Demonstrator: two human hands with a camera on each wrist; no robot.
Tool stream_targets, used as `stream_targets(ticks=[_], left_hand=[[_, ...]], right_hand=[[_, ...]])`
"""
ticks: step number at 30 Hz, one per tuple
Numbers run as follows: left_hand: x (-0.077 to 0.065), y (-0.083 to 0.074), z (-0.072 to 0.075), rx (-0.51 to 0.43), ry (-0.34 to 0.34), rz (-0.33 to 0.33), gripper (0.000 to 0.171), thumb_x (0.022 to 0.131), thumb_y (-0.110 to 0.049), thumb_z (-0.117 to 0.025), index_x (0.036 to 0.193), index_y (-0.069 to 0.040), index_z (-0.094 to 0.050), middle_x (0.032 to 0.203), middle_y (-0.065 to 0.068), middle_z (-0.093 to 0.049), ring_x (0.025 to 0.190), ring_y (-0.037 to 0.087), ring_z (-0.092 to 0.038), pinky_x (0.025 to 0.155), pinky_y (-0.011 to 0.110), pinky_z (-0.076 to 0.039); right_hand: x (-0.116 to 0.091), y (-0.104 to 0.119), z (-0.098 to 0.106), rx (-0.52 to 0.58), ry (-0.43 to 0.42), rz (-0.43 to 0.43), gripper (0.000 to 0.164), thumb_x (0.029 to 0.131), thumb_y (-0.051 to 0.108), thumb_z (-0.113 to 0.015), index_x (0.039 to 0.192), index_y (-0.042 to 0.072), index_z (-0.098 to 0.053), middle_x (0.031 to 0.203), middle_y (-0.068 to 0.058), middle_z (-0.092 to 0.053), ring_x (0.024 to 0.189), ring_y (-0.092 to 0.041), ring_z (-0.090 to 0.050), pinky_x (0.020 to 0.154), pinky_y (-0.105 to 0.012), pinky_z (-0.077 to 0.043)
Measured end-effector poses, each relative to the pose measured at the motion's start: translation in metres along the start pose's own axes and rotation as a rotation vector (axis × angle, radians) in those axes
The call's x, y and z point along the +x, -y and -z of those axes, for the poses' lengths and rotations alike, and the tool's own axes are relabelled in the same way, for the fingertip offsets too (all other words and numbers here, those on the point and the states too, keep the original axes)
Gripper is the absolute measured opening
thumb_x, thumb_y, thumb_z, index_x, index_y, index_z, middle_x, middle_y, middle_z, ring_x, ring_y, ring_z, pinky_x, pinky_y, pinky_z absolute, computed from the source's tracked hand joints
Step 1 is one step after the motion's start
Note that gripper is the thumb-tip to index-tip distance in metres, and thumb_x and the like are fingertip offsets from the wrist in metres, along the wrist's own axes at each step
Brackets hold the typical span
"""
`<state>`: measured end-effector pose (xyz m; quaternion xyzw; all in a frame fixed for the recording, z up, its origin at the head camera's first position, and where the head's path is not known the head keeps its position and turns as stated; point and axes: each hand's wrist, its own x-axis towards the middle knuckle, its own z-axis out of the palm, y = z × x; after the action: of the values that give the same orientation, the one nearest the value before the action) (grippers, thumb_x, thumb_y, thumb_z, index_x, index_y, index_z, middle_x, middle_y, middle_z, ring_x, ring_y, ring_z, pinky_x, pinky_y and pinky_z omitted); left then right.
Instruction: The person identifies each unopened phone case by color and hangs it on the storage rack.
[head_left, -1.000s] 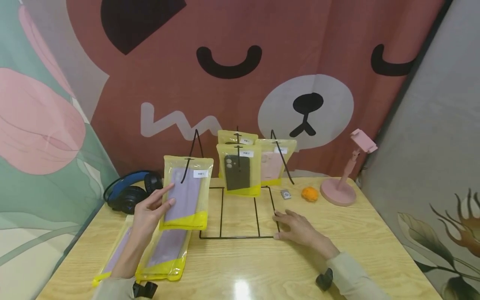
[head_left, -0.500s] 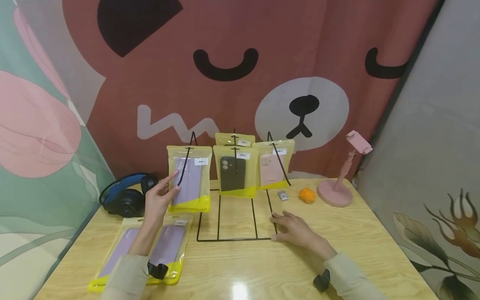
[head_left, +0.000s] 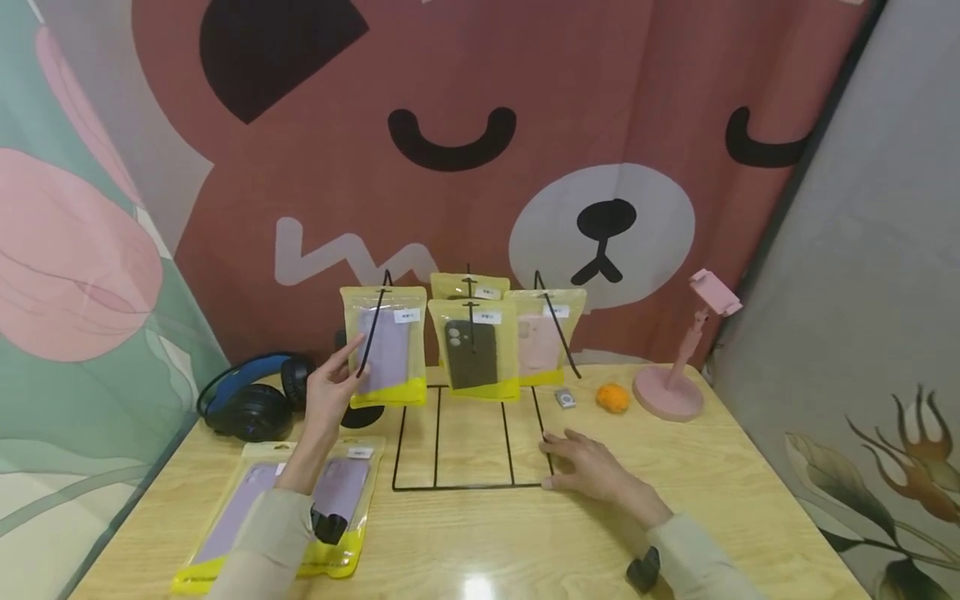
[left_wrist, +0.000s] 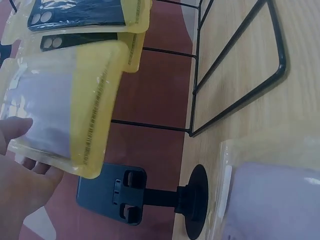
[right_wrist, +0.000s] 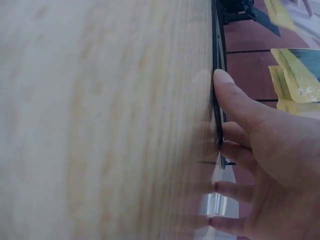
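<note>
Yellow-edged clear plastic pouch with a lilac phone case is at ten o'clock of the black wire rack, its edge pinched in your left hand. Ease it squarely along the slanting black hook, bracing four o'clock with your right hand, its fingers apart.

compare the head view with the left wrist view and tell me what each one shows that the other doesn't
Only the head view shows the right hand, headphones, silver gadget, orange item and pink stand.

Only the left wrist view shows the stem and prongs of the black stand, and dark print along the held bag.

Both show the left hand holding that bag, the black wire rack, and a bagged dark case.
</note>
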<state>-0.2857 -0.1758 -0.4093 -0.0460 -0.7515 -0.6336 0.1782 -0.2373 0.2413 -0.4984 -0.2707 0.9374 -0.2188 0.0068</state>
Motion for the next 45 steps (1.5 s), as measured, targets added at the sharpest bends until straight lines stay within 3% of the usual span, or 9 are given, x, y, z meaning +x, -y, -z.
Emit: stream_targets(ticks=[4,9,17,24,27,32,38,40,45], left_hand=[[-0.003,0.001,0.003,0.053,0.052,-0.016,0.048,0.093,-0.015,-0.066,0.138,-0.024,-0.055,0.139,0.004,-0.051,0.123,0.020,-0.047,0.089,0.031,-0.045],[-0.013,0.000,0.011,0.080,0.108,-0.107,0.044,0.094,-0.011,-0.063,0.137,-0.014,-0.056,0.148,0.007,-0.037,0.139,0.029,-0.030,0.111,0.054,-0.028],[-0.053,-0.004,0.048,0.409,0.039,-0.221,0.031,0.094,-0.006,-0.062,0.124,-0.005,-0.062,0.145,0.014,-0.039,0.130,0.036,-0.039,0.092,0.046,-0.041],[-0.074,0.026,0.098,0.607,-0.029,-0.314,0.032,0.080,0.011,-0.067,0.111,0.005,-0.064,0.130,0.033,-0.041,0.117,0.056,-0.033,0.089,0.066,-0.028],[-0.082,0.038,0.121,0.725,0.028,-0.239,0.039,0.077,0.008,-0.071,0.114,0.010,-0.059,0.125,0.040,-0.041,0.114,0.060,-0.034,0.090,0.068,-0.026],[-0.093,0.048,0.146,0.917,0.235,0.076,0.062,0.083,-0.016,-0.072,0.126,0.017,-0.043,0.126,0.050,-0.031,0.115,0.068,-0.026,0.091,0.075,-0.026],[-0.103,0.053,0.154,1.030,0.404,0.406,0.101,0.080,-0.064,-0.065,0.138,0.010,-0.030,0.130,0.048,-0.024,0.117,0.070,-0.019,0.080,0.084,-0.028],[-0.105,0.053,0.154,1.050,0.419,0.461,0.107,0.077,-0.072,-0.061,0.140,0.009,-0.028,0.128,0.047,-0.026,0.115,0.070,-0.022,0.078,0.083,-0.031],[-0.108,0.052,0.155,1.079,0.420,0.477,0.112,0.074,-0.076,-0.060,0.141,0.007,-0.024,0.121,0.046,-0.036,0.106,0.066,-0.036,0.074,0.077,-0.039]], right_hand=[[0.000,0.000,-0.003,0.006,0.012,-0.019,0.067,0.084,0.048,-0.068,0.137,0.008,-0.054,0.146,-0.016,-0.043,0.133,-0.052,-0.032,0.099,-0.072,-0.026],[-0.001,-0.001,-0.006,0.010,0.010,-0.024,0.067,0.084,0.048,-0.069,0.137,0.009,-0.055,0.147,-0.014,-0.043,0.133,-0.051,-0.032,0.099,-0.073,-0.026],[-0.003,-0.001,-0.006,0.007,-0.003,-0.009,0.066,0.084,0.047,-0.069,0.136,0.006,-0.055,0.145,-0.017,-0.045,0.131,-0.053,-0.034,0.097,-0.073,-0.027],[-0.003,0.001,-0.002,0.016,-0.011,-0.010,0.066,0.084,0.045,-0.070,0.135,0.005,-0.056,0.144,-0.018,-0.045,0.130,-0.054,-0.034,0.096,-0.074,-0.027],[-0.002,0.001,-0.001,0.015,-0.007,-0.018,0.066,0.084,0.046,-0.070,0.135,0.007,-0.056,0.145,-0.017,-0.045,0.131,-0.053,-0.033,0.097,-0.073,-0.027],[0.000,-0.002,-0.003,0.015,-0.006,-0.001,0.066,0.084,0.046,-0.069,0.136,0.007,-0.055,0.145,-0.017,-0.045,0.131,-0.054,-0.033,0.097,-0.073,-0.027],[0.001,-0.003,-0.004,0.020,0.001,0.001,0.068,0.085,0.048,-0.068,0.137,0.007,-0.055,0.146,-0.016,-0.043,0.131,-0.054,-0.032,0.097,-0.074,-0.027],[0.001,-0.003,-0.004,0.022,0.004,-0.002,0.068,0.085,0.048,-0.068,0.137,0.007,-0.054,0.146,-0.016,-0.043,0.131,-0.054,-0.032,0.097,-0.074,-0.026],[0.001,-0.002,-0.004,0.016,0.011,-0.009,0.067,0.085,0.047,-0.068,0.137,0.008,-0.054,0.147,-0.015,-0.043,0.132,-0.052,-0.032,0.097,-0.073,-0.027]])
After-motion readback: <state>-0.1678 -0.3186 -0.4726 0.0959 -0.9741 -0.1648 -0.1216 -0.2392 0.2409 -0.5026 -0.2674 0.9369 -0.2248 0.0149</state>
